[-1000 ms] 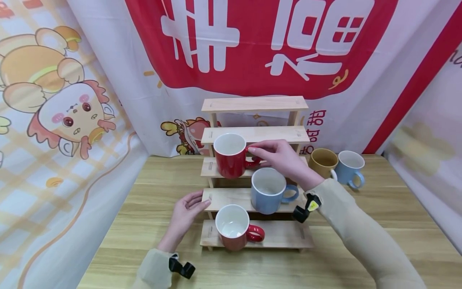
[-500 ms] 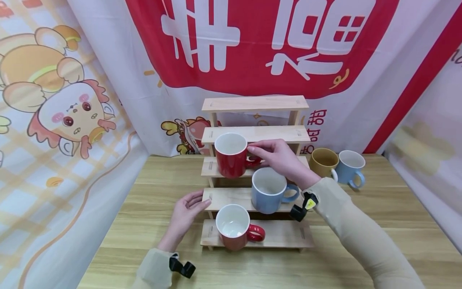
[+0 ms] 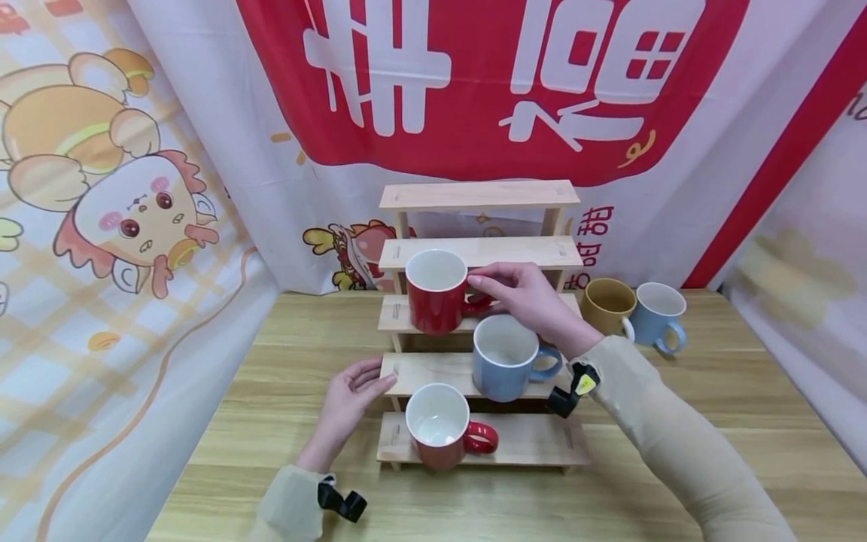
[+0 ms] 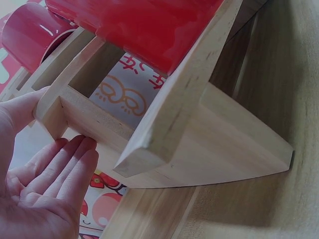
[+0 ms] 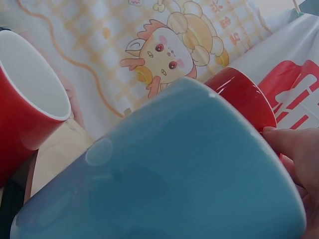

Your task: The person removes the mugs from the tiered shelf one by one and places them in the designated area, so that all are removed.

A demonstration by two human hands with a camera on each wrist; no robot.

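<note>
My right hand (image 3: 531,297) pinches the handle of a red mug (image 3: 435,305) with a white inside, upright at the third tier of a stepped wooden shelf (image 3: 425,369). In the right wrist view, a blue mug (image 5: 164,174) hides most of that grip. My left hand (image 3: 348,406) holds the left end of the second tier from the front. In the left wrist view, its thumb and fingers (image 4: 75,167) lie on either side of that board. The blue mug stands on that same tier, its handle to the right. Another red mug (image 3: 440,436) sits on the lowest tier.
A brown mug (image 3: 605,301) and a light blue mug (image 3: 657,312) stand on the wooden table (image 3: 271,421) right of the shelf. Printed cloth (image 3: 325,181) hangs behind and along both sides. The top two tiers rise behind the held mug.
The red mug in my right hand has shifted slightly to the right along the third tier. My left hand stays at the shelf's end.
</note>
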